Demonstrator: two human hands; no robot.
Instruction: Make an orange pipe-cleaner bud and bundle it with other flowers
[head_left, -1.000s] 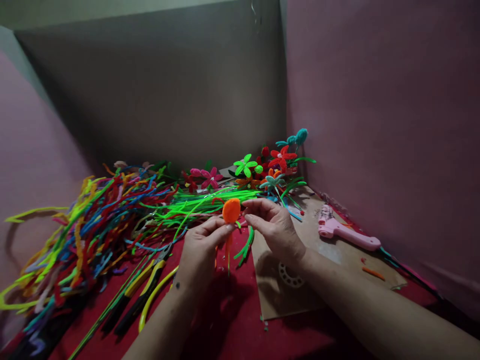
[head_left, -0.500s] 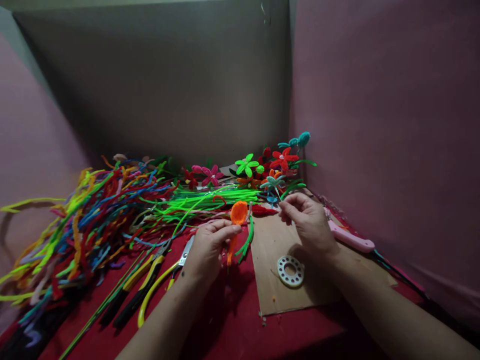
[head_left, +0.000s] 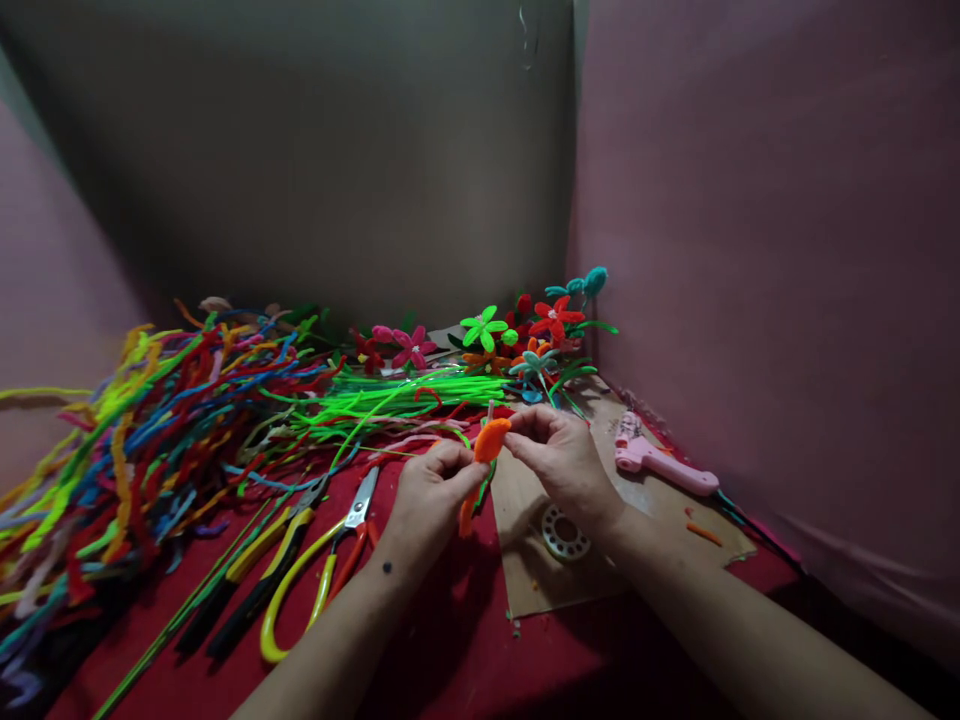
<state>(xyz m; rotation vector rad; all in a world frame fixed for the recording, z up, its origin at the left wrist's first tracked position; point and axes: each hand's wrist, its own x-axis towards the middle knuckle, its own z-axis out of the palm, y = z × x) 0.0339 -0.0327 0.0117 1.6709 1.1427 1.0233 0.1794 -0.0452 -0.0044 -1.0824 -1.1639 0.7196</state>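
An orange fuzzy petal-shaped piece [head_left: 491,441] is held upright above the red cloth, with an orange tail hanging below. My left hand [head_left: 435,490] pinches its lower part between thumb and fingers. The fingertips of my right hand [head_left: 562,455] are closed on its upper right edge. Behind the piece, a green pipe-cleaner strip is partly hidden. Beneath my right hand, a white round disc with holes [head_left: 565,533] lies on a cardboard sheet [head_left: 532,580].
Colourful pipe cleaners [head_left: 150,440] are heaped at left, beside pliers [head_left: 262,570] and yellow-handled scissors [head_left: 300,590]. Green stems [head_left: 405,393] and fuzzy flowers [head_left: 484,328] lie at the back. A pink glue gun [head_left: 667,465] rests at right, near the wall.
My right hand has moved left and down onto the orange piece, whose top now tilts right. The view has shifted slightly, showing more of the glue gun and scissors.
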